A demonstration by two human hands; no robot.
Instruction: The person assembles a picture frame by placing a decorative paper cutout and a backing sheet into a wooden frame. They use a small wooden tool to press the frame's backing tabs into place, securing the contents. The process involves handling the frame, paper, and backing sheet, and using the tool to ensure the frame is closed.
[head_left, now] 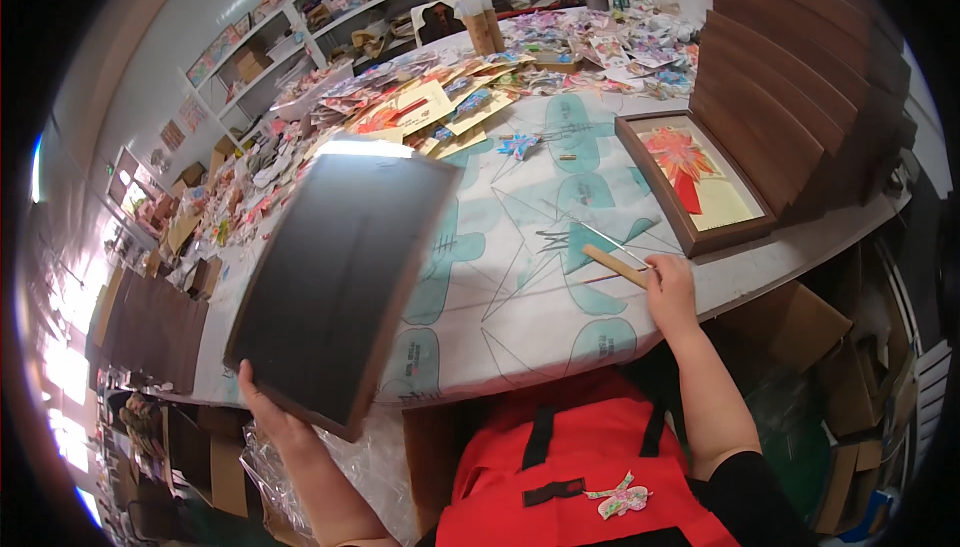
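Note:
My left hand [275, 409] grips the lower corner of a large black rectangular panel with brown edges [345, 277], like a picture frame. It is held tilted above the table's left part, with bright light reflected on its top edge. My right hand [670, 292] is closed at the table's right front, with a flat wooden stick [615, 265] and a thin silvery rod [612, 237] coming out of it. Beyond that hand, a brown frame [690, 232] lies on the table, with a red-orange paper flower [680, 154] on a cream backing inside it.
A tall stack of brown frames [770, 77] rises at the right. Papers and colourful cutouts [420, 107] heap across the table's back, and a small blue flower piece [518, 146] lies in the middle. More brown panels [150, 332] stand at the left; cardboard boxes [790, 327] are below right.

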